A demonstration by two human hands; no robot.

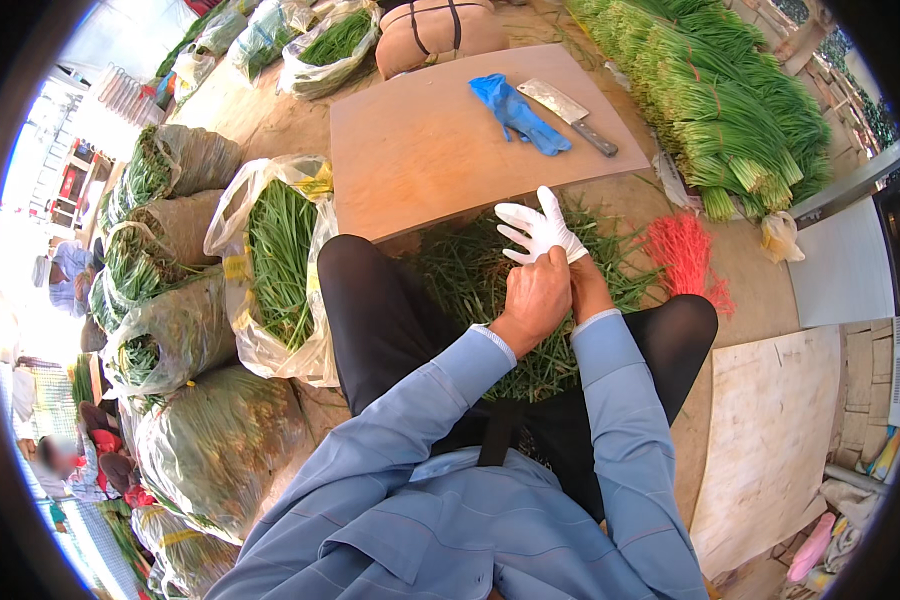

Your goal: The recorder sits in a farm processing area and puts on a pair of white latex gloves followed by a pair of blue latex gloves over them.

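My right hand (547,236) wears a thin white glove (540,228), its fingers spread and holding nothing. Bare, my left hand (534,303) is closed on the glove's cuff at the right wrist. Below both hands, between my knees, lies a heap of loose green leaf trimmings (465,265). Just beyond them is a large brown board (420,150). On that board rest a crumpled blue glove (515,112) and, beside it, a cleaver (570,115) with a dark handle. A bundle of red ties (688,258) sits right of the trimmings.
Bundled green stalks (715,110) are stacked at the far right. An open plastic bag of greens (282,262) stands by my left knee, with several filled bags (185,330) further left. A tan strapped bundle (440,38) lies behind the board. People (75,465) are at the left edge.
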